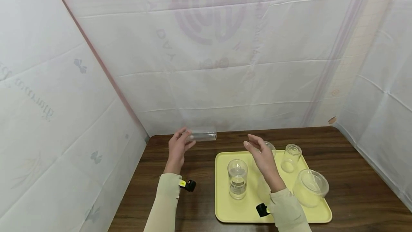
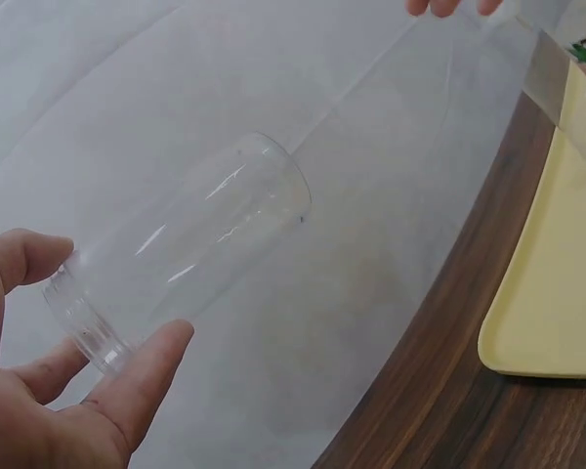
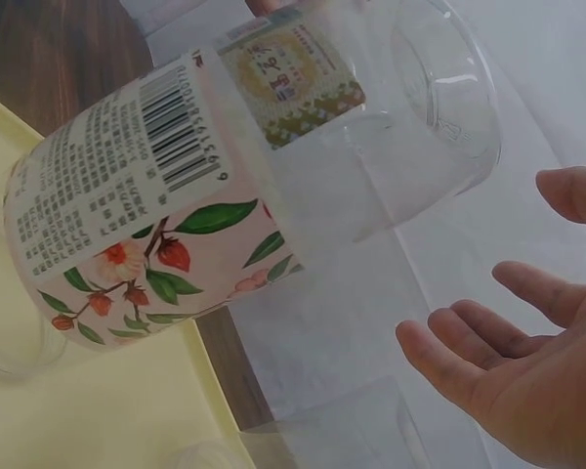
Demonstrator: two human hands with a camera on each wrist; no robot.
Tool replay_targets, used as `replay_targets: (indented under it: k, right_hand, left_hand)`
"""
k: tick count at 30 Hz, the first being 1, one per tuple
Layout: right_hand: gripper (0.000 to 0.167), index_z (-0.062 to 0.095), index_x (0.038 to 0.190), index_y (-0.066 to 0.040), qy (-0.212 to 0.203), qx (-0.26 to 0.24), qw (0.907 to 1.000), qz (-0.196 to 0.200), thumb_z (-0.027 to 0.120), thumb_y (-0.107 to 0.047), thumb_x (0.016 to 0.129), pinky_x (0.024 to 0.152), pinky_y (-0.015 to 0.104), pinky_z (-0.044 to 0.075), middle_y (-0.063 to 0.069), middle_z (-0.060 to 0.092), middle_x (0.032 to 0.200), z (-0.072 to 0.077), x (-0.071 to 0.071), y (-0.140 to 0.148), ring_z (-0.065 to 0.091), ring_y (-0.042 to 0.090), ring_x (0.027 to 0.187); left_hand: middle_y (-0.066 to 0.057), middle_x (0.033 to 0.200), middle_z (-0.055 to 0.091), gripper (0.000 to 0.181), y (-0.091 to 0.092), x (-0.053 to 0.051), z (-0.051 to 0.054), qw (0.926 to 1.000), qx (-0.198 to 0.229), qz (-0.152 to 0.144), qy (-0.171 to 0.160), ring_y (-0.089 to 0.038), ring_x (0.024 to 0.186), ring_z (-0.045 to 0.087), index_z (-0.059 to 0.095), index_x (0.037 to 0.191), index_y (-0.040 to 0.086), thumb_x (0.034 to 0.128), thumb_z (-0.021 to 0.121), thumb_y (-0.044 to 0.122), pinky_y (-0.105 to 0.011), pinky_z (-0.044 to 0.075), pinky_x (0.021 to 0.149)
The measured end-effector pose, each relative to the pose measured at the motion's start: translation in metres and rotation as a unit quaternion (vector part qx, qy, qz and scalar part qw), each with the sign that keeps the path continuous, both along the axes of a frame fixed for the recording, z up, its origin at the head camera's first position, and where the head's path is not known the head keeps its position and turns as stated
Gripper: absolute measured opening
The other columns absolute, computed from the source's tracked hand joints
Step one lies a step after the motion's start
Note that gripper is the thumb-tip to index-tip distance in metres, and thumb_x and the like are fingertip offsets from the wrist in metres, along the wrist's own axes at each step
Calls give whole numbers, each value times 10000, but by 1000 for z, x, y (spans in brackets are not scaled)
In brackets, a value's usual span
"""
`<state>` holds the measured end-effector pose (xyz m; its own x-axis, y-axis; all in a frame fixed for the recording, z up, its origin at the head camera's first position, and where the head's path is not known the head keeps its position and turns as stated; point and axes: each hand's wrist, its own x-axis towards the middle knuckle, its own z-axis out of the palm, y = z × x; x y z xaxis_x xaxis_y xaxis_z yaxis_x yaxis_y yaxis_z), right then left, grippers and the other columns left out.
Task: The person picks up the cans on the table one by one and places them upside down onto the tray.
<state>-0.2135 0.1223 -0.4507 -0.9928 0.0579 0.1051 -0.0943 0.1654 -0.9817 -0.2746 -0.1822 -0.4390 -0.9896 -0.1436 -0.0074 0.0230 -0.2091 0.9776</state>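
Observation:
A clear plastic jar lies sideways in the air above the back left of the table, gripped at one end by my left hand. In the left wrist view, thumb and fingers hold the threaded neck of this jar. My right hand hovers over the tray's back part, fingers loosely spread and holding nothing. Below and to its left, a labelled clear jar stands on the yellow tray. Large in the right wrist view is a jar with a floral barcode label, apart from the right hand.
Toward the tray's right side stand a small clear jar and a wide clear jar. Another jar is partly hidden behind the right hand. Dark wooden table surrounds the tray, with white sheeting behind it.

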Motion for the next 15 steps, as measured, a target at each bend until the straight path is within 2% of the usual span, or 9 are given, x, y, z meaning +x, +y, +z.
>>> replay_targets:
  k: [6,15]
  right_hand:
    - [652,483,1568,-99,27,-140,9999,79,642,-477,1061,1171,589,369,153,492,1551,0,-1,2,454,332,1445]
    - [619,495,1556,-75,64,-318,9995,58,649,-425,1069,1123,473,462,153,521,1512,3,-2,0,548,320,1353]
  left_hand:
    - [-173,1507,488,565,1,4,0,9995,295,-46,-48,-341,1292,573,478,1566,51,1063,679,214,-349,578,967]
    - [-150,1445,512,560,5,10,1,9989,470,-32,-87,-174,1075,644,518,1554,67,1049,704,226,-354,577,971]
